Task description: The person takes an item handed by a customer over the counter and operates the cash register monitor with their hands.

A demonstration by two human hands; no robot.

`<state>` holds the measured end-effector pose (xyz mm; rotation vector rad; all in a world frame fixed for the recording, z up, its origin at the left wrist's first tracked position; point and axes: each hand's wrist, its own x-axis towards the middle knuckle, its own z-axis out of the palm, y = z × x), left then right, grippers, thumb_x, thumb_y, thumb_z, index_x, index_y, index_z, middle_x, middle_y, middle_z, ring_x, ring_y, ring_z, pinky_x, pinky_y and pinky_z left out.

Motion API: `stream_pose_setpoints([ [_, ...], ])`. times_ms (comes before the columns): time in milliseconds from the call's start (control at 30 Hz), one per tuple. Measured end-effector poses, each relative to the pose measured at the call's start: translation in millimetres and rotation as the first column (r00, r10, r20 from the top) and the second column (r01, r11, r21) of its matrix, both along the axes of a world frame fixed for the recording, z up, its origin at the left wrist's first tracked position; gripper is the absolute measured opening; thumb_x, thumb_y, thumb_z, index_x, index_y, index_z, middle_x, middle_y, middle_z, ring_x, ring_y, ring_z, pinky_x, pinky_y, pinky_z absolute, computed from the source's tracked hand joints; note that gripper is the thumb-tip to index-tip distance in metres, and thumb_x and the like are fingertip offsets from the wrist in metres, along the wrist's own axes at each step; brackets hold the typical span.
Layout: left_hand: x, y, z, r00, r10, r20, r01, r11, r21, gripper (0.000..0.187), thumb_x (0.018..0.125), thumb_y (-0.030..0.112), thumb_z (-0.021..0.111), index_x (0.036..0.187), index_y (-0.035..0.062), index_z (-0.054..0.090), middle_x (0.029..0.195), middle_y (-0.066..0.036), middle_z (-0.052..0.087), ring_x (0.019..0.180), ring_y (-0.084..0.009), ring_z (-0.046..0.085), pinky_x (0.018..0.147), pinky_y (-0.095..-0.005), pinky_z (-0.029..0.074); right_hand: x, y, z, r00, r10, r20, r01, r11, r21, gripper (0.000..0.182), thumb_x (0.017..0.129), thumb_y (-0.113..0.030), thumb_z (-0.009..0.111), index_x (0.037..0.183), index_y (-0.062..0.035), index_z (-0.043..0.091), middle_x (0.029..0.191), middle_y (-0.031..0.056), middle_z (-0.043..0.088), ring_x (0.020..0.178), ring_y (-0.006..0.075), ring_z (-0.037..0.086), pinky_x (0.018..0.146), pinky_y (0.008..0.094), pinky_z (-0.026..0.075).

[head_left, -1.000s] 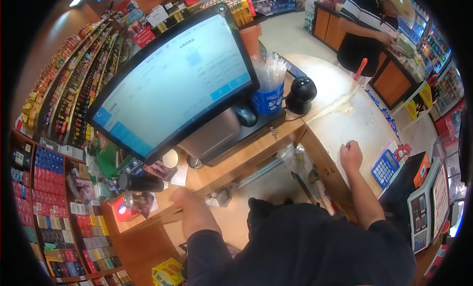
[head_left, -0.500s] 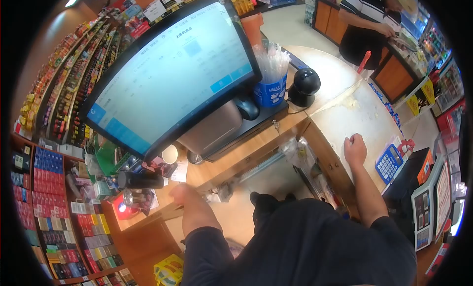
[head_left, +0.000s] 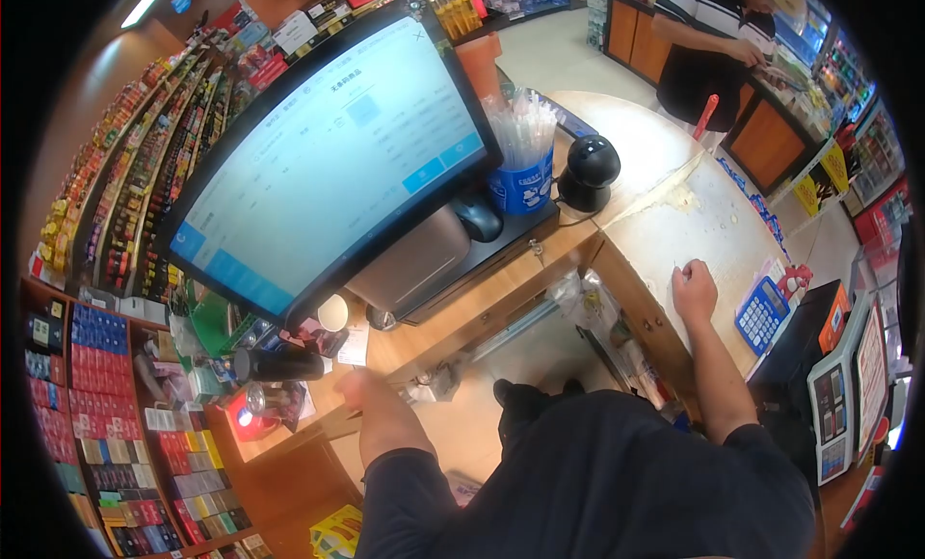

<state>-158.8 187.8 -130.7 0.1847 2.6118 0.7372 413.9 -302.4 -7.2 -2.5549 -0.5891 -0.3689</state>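
Observation:
My right hand [head_left: 695, 291] rests on the white countertop [head_left: 647, 255], fingers curled in; whatever they may hold is hidden. To its right lies a blue calculator [head_left: 762, 315]. At the edge of the wooden desk, my left hand [head_left: 360, 389] is blurred, its fingers hard to make out. Close to it are a paper slip [head_left: 354, 346], a white cup [head_left: 332, 313] and a dark cylindrical bottle [head_left: 279, 365]. A glass jar [head_left: 265, 399] stands farther left. The large monitor [head_left: 332, 164] shows a pale screen with blue buttons.
A blue holder [head_left: 523, 188] of wrapped straws, a mouse [head_left: 478, 218] and a black round-headed device [head_left: 589, 172] sit beyond the desk. A scale [head_left: 836, 405] stands at right. Another person [head_left: 718, 48] stands across the counter. Packed shelves [head_left: 116, 405] line the left.
The camera view has shifted slightly. My right hand stays on the countertop and my left hand stays by the desk edge; nothing is visibly picked up or put down.

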Motion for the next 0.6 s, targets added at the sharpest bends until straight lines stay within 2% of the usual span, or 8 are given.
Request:
stream_pose_setpoints([
  [167, 8.0, -5.7, 12.1, 0.999, 0.030, 0.011, -0.031, 0.998, 0.046, 0.032, 0.107, 0.018, 0.043, 0.132, 0.0012, 0.054, 0.125, -0.023, 0.070, 0.117, -0.0410, 0.068, 0.097, -0.0501, 0.059, 0.8, -0.4, -0.7, 1.000, -0.001, -0.004, 0.001, 1.000, -0.004, 0.023, 0.091, -0.027, 0.071, 0.090, -0.0074, 0.059, 0.088, 0.0143, 0.064, 0.082, 0.0371, 0.065, 0.072, 0.0480, 0.050],
  [267, 2.1, -0.9, 4.0, 1.000, -0.006, 0.004, 0.006, 1.000, 0.027, 0.031, 0.107, 0.017, 0.044, 0.131, 0.0011, 0.055, 0.123, -0.022, 0.071, 0.116, -0.0404, 0.069, 0.098, -0.0495, 0.058, -0.5, -0.4, 1.7, 1.000, -0.001, -0.002, 0.001, 1.000, -0.008, 0.022, 0.091, -0.027, 0.071, 0.091, -0.0075, 0.059, 0.088, 0.0141, 0.063, 0.082, 0.0369, 0.064, 0.072, 0.0482, 0.050],
  [367, -16.9, 12.8, -23.9, 1.000, -0.019, 0.002, 0.019, 1.000, 0.006, 0.032, 0.106, 0.018, 0.046, 0.132, 0.0016, 0.054, 0.122, -0.022, 0.071, 0.115, -0.0398, 0.070, 0.099, -0.0483, 0.057, 1.4, 0.0, -1.0, 1.000, 0.006, 0.012, -0.005, 1.000, -0.008, 0.022, 0.092, -0.026, 0.071, 0.091, -0.0077, 0.059, 0.088, 0.0139, 0.063, 0.081, 0.0367, 0.064, 0.072, 0.0483, 0.050],
  [600, -32.2, 26.9, -56.0, 0.995, -0.070, -0.069, 0.067, 0.996, -0.054, 0.036, 0.104, 0.021, 0.051, 0.134, 0.0006, 0.048, 0.121, -0.021, 0.072, 0.115, -0.0377, 0.070, 0.100, -0.0470, 0.055, 0.8, -0.7, -2.0, 1.000, 0.003, 0.021, -0.003, 1.000, -0.014, 0.023, 0.092, -0.027, 0.071, 0.090, -0.0078, 0.059, 0.087, 0.0138, 0.063, 0.081, 0.0366, 0.065, 0.071, 0.0481, 0.050],
])
